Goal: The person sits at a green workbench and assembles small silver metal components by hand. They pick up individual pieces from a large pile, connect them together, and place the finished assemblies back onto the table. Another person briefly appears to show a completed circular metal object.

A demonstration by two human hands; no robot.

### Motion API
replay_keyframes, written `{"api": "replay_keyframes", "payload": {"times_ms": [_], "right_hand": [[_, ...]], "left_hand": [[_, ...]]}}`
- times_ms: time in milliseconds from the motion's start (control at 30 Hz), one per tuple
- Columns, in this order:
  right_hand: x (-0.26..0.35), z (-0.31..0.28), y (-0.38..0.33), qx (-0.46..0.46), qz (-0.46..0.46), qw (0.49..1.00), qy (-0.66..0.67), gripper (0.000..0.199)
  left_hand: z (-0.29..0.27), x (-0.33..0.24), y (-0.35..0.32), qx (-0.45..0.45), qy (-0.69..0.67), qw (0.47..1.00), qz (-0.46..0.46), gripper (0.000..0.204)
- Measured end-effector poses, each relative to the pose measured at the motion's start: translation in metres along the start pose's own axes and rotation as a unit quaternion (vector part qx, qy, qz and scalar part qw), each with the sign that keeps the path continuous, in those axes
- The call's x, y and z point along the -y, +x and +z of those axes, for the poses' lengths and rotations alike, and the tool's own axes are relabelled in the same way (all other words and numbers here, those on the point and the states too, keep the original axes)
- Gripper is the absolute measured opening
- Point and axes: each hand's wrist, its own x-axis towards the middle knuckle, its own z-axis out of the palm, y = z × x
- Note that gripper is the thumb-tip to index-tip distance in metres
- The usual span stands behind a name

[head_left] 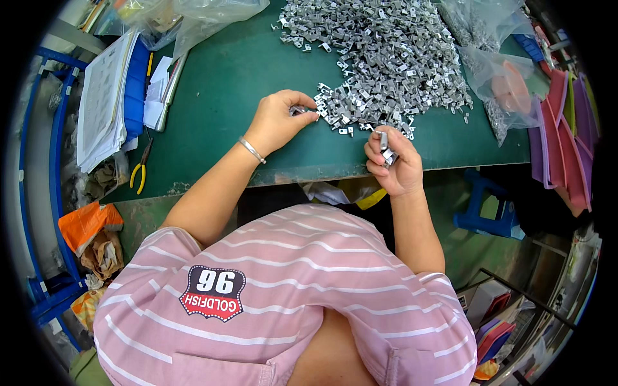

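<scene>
Setting: A person in a pink striped shirt sits at a green desk [257, 77], both hands working at a heap of small metal brackets [386, 58].
Left hand: The left hand [278, 120] rests on the desk at the near-left fringe of the heap, fingers [308, 110] pressed together, pinching one small bracket [298, 110].
Right hand: The right hand [394, 164] is raised at the desk's front edge, fingers curled around a short stack of brackets [385, 153] standing roughly upright.
Key relation: The loose brackets lie just beyond and to the right of the left fingertips; the left hand is nearer the heap, nothing between.
Surroundings: Clear plastic bags [496, 77] at the right, papers [103, 96] and yellow-handled pliers [140, 170] well apart at the left.
</scene>
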Motion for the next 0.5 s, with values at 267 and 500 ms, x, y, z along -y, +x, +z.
{"api": "replay_keyframes", "payload": {"times_ms": [267,500], "right_hand": [[0.000,0.015,0.000,-0.009,-0.021,1.000,-0.016,0.013],[-0.014,0.019,0.020,-0.136,-0.206,0.636,-0.731,0.013]], "left_hand": [[0.006,0.001,-0.004,0.055,0.082,0.995,0.032,0.021],[0.000,-0.010,-0.017,0.162,-0.458,0.834,-0.262,0.018]]}}
